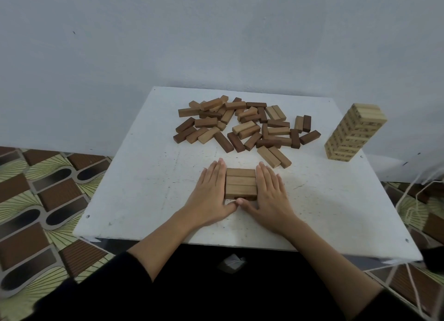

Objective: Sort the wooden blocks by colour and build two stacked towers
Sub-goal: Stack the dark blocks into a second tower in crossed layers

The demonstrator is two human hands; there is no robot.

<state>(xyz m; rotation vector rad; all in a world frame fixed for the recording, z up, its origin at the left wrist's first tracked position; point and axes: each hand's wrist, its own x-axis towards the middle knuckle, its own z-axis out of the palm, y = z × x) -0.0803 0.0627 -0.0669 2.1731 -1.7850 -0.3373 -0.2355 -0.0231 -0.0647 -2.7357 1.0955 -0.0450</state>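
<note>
Flat, spread left hand [209,191] and right hand [271,191] press the three-block layer [241,183] from both ends, its blocks lying crosswise; loose blocks [242,125] lie just beyond.

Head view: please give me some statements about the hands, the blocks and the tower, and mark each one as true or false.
1. Both hands lie flat against the sides of a row of three blocks. True: the left hand and the right hand flank the three-block layer, fingers straight.
2. The pale tower stands at the left edge of the table. False: the pale tower stands at the right edge of the table.
3. The loose pile holds both dark and lighter brown blocks. True: the loose pile is mixed.
4. The right hand holds one block in the air. False: it rests on the table beside the layer.
5. The pale tower is only one layer high. False: it has many layers.
</note>
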